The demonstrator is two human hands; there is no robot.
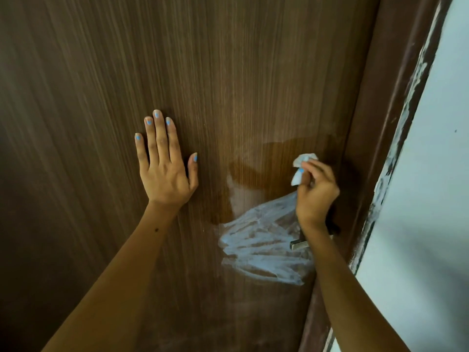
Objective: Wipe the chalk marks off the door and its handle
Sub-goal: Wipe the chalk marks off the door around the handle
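Observation:
A brown wood-grain door [228, 72] fills the view. A patch of white chalk scribble [261, 245] covers it low on the right, beside the metal handle [299, 244], whose end shows under my right wrist. Above the chalk lies a darker, wet-looking wiped area [269, 163]. My right hand [316, 196] is closed on a crumpled white cloth [300, 168], held against the door at the upper right of the chalk. My left hand [165, 168] lies flat on the door with fingers spread, left of the chalk.
The dark brown door frame [375, 148] runs down the right side. Beyond it is a pale wall [431, 174] with rough, flaking paint along the frame's edge.

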